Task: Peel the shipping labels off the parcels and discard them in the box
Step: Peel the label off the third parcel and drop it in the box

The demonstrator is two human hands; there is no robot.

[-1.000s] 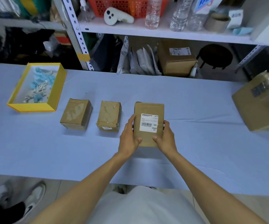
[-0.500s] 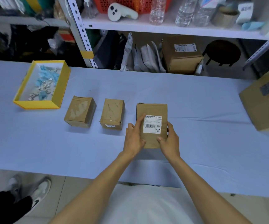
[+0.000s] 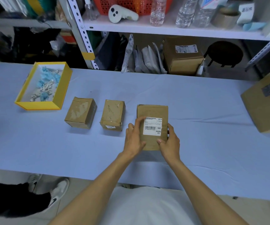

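Note:
A brown cardboard parcel (image 3: 152, 111) lies on the blue-covered table in front of me, with a white shipping label (image 3: 152, 127) stuck on its top. My left hand (image 3: 133, 140) grips its left side, the index finger resting at the label's upper left corner. My right hand (image 3: 170, 143) holds the parcel's lower right corner. Two smaller brown parcels (image 3: 81, 114) (image 3: 113, 115) with no top labels sit to the left. The yellow box (image 3: 61, 90) at the far left holds blue and white paper scraps.
A large taped carton (image 3: 265, 104) sits at the table's right edge. Behind the table stands a metal shelf (image 3: 171, 30) with bottles, a red basket and tape; a labelled carton (image 3: 182, 57) and mailers rest underneath. Another person's shoes (image 3: 58, 192) are on the floor at left.
My left index finger has slid up along the label's left edge to its upper corner. Both hands still hold the parcel in the same spot on the table.

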